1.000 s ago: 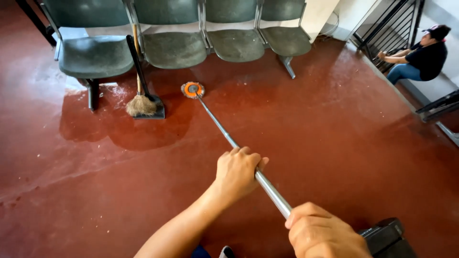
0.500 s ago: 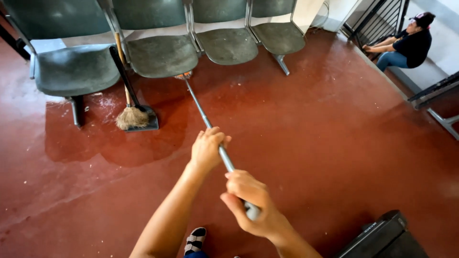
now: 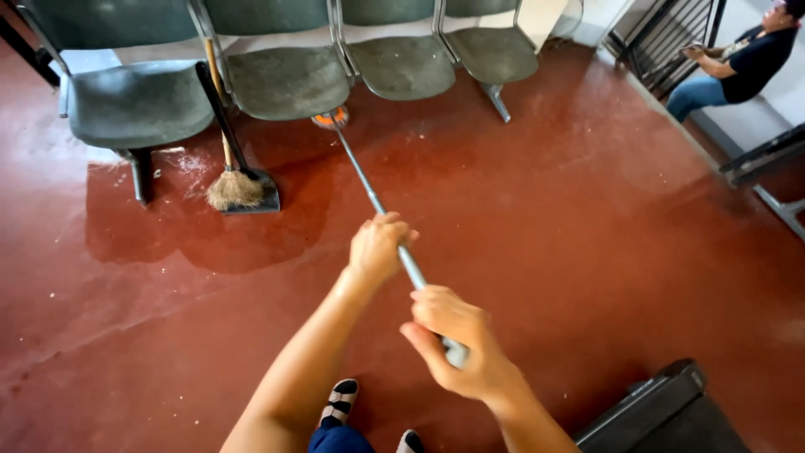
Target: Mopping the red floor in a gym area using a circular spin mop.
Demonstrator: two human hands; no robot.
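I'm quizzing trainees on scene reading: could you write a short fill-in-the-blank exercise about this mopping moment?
1. Both hands, left hand and right hand, grip the metal ____ of the mop.
2. The mop's orange head sits under a grey ____.
3. The broom leans beside a black ____.

Missing words: pole; chair; dustpan

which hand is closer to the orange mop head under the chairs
Left. The left hand grips the metal pole farther along, toward the orange mop head. The right hand holds the pole's near end, farthest from the head.
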